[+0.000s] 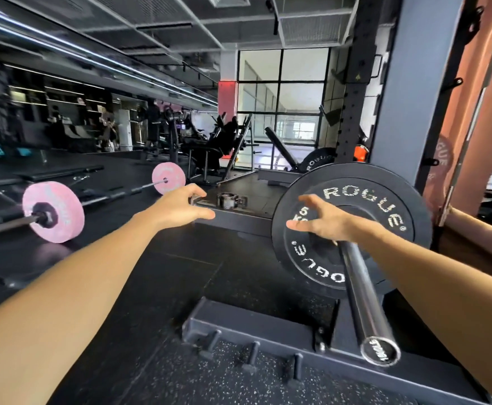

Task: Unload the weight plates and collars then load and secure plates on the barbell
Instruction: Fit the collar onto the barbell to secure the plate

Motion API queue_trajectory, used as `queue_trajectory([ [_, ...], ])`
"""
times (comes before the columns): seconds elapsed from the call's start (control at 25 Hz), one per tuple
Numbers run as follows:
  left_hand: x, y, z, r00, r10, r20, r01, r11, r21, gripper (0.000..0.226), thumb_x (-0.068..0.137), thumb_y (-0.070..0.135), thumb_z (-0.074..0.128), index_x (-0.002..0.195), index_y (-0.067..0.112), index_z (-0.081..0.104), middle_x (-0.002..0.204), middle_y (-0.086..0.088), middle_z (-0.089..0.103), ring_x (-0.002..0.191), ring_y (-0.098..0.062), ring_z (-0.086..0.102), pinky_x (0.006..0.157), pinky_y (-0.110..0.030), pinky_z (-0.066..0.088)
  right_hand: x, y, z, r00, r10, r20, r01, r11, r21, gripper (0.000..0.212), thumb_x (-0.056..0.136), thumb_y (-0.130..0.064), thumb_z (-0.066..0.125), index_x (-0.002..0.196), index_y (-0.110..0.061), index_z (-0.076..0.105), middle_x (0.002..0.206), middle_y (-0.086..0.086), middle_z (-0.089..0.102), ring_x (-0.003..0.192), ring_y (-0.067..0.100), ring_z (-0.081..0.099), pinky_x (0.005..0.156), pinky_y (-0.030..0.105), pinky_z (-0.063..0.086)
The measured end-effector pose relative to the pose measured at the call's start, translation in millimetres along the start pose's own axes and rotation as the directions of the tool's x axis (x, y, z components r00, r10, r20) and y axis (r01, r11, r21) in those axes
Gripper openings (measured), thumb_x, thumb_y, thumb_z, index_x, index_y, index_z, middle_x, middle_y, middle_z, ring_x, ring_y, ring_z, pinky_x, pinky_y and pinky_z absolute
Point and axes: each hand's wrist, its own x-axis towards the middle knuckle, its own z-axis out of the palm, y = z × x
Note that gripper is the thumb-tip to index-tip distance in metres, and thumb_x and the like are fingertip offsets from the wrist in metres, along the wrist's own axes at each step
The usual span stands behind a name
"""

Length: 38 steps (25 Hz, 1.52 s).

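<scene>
Neither hand holds anything. Right hand (323, 222): fingers spread and loosely bent, reaching at the face of the black plate (353, 229) near its hub; contact cannot be told. Left hand (180, 206): fingers spread and loosely bent, out in the air, reaching toward the collar (230, 200).

Black plate: bumper type, white lettering, marked 5 kg. Seated upright on the sleeve (364, 290) of the barbell, well in from the sleeve's end cap (380, 350). No collar visible outboard of it; the near length of sleeve is bare.

Collar: metal clamp type, lying loose on the raised platform edge (233, 214), just beyond the left fingertips, well apart from the plate.

Rack base (239, 325): dark steel beam with short pegs, below the sleeve.

Second barbell (116, 195): on the floor to the left, a pink plate (53, 211) at its near end and another pink plate (169, 178) at the far end.

Rack upright (354, 92): perforated post behind the black plate.

Risks, as judged:
- Plate is unsecured; a nudge from the right hand could slide it outward along the smooth sleeve and off the end.
- A plate coming off would fall onto the rack base, near the feet.
- Left hand reaching across could knock the collar off the platform edge rather than pick it up.
</scene>
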Motion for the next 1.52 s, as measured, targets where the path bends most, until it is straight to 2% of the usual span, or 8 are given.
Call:
queue_trajectory([
  [0.32, 116, -52, 17, 0.998, 0.02, -0.056, -0.02, 1.0, 0.003, 0.063, 0.064, 0.055, 0.069, 0.123, 0.039, 0.055, 0.14, 0.004, 0.054, 0.122, -0.018, 0.054, 0.103, -0.044, 0.044, 164, -27, 34, 0.996, -0.077, -0.042, 0.079, 0.995, 0.064, 0.071, 0.088, -0.047, 0.064, 0.147, -0.024, 0.033, 0.153, 0.006, 0.037, 0.14, 0.019, 0.037, 0.116, 0.037, 0.028],
  [0.44, 178, -70, 41, 1.0, 0.031, -0.001, -0.031, 0.997, 0.072, 0.055, 0.075, 0.052, 0.069, 0.126, 0.038, 0.054, 0.14, 0.005, 0.053, 0.123, -0.019, 0.053, 0.102, -0.046, 0.044, 234, -14, 51, 0.998, -0.044, -0.045, 0.045, 0.999, 0.014, 0.064, 0.093, -0.042, 0.06, 0.147, -0.022, 0.033, 0.151, 0.01, 0.039, 0.138, 0.023, 0.04, 0.114, 0.037, 0.031],
  [0.68, 281, -101, 108, 0.996, 0.088, 0.017, -0.089, 0.977, 0.193, 0.052, 0.091, 0.049, 0.059, 0.14, 0.035, 0.045, 0.144, 0.0, 0.051, 0.128, -0.026, 0.051, 0.1, -0.046, 0.046, 338, 21, 81, 0.99, 0.024, -0.139, -0.05, 0.981, -0.188, 0.046, 0.097, -0.03, 0.056, 0.139, -0.014, 0.045, 0.128, 0.011, 0.059, 0.098, 0.023, 0.055, 0.087, 0.027, 0.041],
  [0.84, 323, -116, 145, 0.991, 0.101, 0.092, -0.12, 0.965, 0.231, 0.056, 0.095, 0.054, 0.053, 0.146, 0.035, 0.04, 0.151, -0.004, 0.041, 0.135, -0.029, 0.043, 0.104, -0.046, 0.041, 387, 38, 113, 0.995, 0.069, -0.067, -0.084, 0.963, -0.255, 0.043, 0.098, -0.025, 0.054, 0.139, -0.012, 0.047, 0.136, 0.011, 0.055, 0.124, 0.027, 0.051, 0.099, 0.028, 0.04],
  [1.04, 350, -125, 173, 0.987, 0.159, -0.018, -0.147, 0.944, 0.295, 0.03, 0.098, 0.037, 0.057, 0.121, 0.018, 0.059, 0.119, -0.001, 0.057, 0.109, -0.034, 0.056, 0.076, -0.037, 0.034, 421, 54, 151, 0.999, 0.035, -0.021, -0.039, 0.962, -0.269, 0.029, 0.1, -0.022, 0.052, 0.123, -0.01, 0.063, 0.123, 0.016, 0.064, 0.116, 0.033, 0.057, 0.096, 0.032, 0.044],
  [1.2, 364, -129, 167, 0.996, 0.084, 0.029, -0.089, 0.957, 0.275, 0.024, 0.097, 0.035, 0.06, 0.118, 0.023, 0.059, 0.14, -0.006, 0.055, 0.114, -0.038, 0.053, 0.09, -0.04, 0.041, 430, 60, 153, 0.999, 0.034, -0.014, -0.037, 0.965, -0.261, 0.031, 0.1, -0.025, 0.052, 0.126, -0.014, 0.063, 0.124, 0.016, 0.063, 0.118, 0.033, 0.056, 0.099, 0.034, 0.044],
  [1.4, 345, -132, 154, 0.996, 0.06, 0.071, -0.071, 0.986, 0.152, 0.01, 0.093, 0.028, 0.066, 0.095, 0.028, 0.056, 0.129, -0.011, 0.062, 0.103, -0.034, 0.059, 0.089, -0.042, 0.046, 418, 47, 141, 0.996, 0.029, 0.083, 0.0, 0.944, -0.329, 0.031, 0.1, -0.023, 0.054, 0.129, -0.02, 0.062, 0.119, 0.014, 0.065, 0.11, 0.032, 0.061, 0.096, 0.036, 0.049],
  [1.52, 322, -133, 137, 0.989, 0.093, 0.113, -0.107, 0.986, 0.125, 0.027, 0.092, 0.024, 0.068, 0.077, 0.038, 0.05, 0.092, -0.008, 0.066, 0.07, -0.025, 0.056, 0.072, -0.036, 0.045, 398, 37, 135, 0.99, -0.046, 0.136, 0.093, 0.926, -0.365, 0.031, 0.098, -0.023, 0.058, 0.128, -0.022, 0.063, 0.12, 0.008, 0.067, 0.113, 0.029, 0.061, 0.097, 0.038, 0.049],
])
